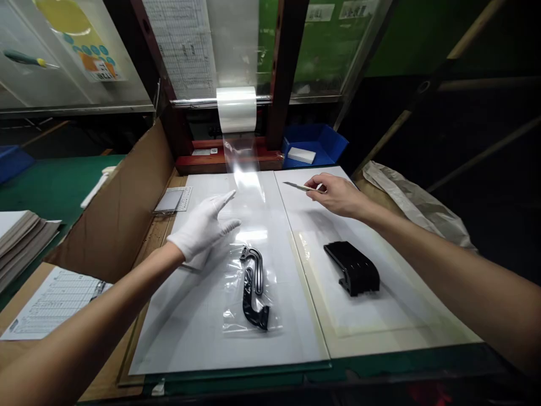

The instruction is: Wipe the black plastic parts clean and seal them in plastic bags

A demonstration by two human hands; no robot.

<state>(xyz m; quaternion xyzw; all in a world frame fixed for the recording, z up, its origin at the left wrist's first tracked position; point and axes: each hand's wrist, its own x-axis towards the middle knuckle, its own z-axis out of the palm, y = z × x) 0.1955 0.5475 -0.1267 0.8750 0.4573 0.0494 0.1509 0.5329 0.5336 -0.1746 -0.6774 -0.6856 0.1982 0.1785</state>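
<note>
My left hand [203, 228], in a white cotton glove, hangs open just above the white board [203, 344], with its fingers spread beside a strip of clear plastic film [244, 169]. The film runs down from a roll [236, 109] on a metal bar. Below the glove lies a curved black part [253, 287], sealed in a clear plastic bag [240, 318]. My bare right hand [336, 194] pinches a slim craft knife [301, 187] over a second white board [406, 321]. A ribbed black part [351, 268] rests on that board, apart from both hands.
A blue bin [315, 144] holding a white block stands behind the boards. A cardboard wall [114, 203] rises on the left, near a small metal plate [172, 200]. Printed sheets [53, 301] and a stack of papers [21, 242] lie further left. Crumpled packing material [416, 200] sits on the right.
</note>
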